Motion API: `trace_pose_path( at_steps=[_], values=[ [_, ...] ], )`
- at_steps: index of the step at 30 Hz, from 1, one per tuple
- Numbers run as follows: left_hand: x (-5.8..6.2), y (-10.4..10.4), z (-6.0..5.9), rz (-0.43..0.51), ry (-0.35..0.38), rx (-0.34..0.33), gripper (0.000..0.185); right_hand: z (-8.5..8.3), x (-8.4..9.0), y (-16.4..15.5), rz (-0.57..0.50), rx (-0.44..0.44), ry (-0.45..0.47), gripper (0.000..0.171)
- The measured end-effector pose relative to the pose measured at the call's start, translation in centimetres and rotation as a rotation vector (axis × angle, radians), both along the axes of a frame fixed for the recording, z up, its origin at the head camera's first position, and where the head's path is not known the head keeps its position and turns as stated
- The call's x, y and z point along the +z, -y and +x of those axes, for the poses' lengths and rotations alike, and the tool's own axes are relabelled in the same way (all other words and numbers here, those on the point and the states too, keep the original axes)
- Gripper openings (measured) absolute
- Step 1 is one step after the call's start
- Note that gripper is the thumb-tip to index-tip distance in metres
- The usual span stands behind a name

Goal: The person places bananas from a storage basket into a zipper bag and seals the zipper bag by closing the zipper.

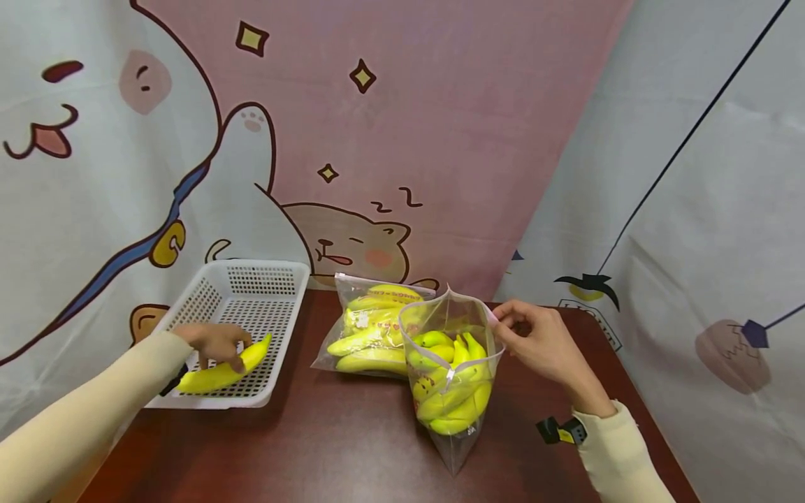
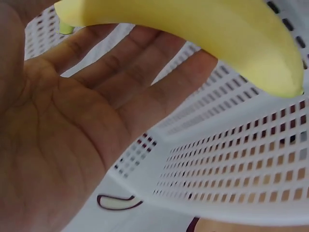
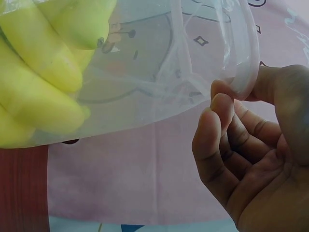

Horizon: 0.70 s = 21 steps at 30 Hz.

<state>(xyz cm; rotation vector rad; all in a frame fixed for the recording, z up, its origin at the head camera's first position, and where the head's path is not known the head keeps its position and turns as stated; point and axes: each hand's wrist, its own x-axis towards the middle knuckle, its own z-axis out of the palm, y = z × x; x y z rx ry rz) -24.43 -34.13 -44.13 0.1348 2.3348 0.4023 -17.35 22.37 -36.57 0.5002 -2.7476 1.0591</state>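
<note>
Over the white basket (image 1: 291,318), my left hand (image 1: 216,342) grips a single yellow banana (image 1: 214,378). In the left wrist view, the fingers lie behind the banana (image 2: 207,34), and the thumb is mostly out of sight. My right hand (image 1: 539,342) pinches the right rim of a clear zip bag (image 1: 454,447) between thumb and fingertips. The bag stands with its mouth spread and holds several bananas (image 1: 462,405). Up close in the right wrist view, the bag's edge (image 3: 251,72) sits between thumb and index finger of the right hand (image 3: 270,159).
Behind the zip bag lies another clear bag (image 1: 371,332) filled with several bananas, partly covered by it. The dark red-brown table (image 1: 339,447) carries everything. A cartoon-printed cloth (image 1: 440,140) hangs close behind and around the table.
</note>
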Motion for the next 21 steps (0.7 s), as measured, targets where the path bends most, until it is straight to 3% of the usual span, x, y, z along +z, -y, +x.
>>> trace_pose_path(
  at_steps=[10, 16, 21],
  values=[
    [4.4, 0.1, -0.6, 0.111, -0.136, -0.03, 0.079, 0.0, 0.2, -0.1, 0.003, -0.004, -0.009, 0.01],
    [6.4, -0.8, -0.7, 0.202, -0.232, -0.045, 0.075, 0.0, 0.2, 0.1, -0.011, 0.007, 0.01, 0.011],
    [8.0, -2.1, -0.7, 0.306, -0.254, -0.053, 0.068, -0.1, 0.2, 0.2, -0.017, 0.014, 0.014, 0.01]
  ],
)
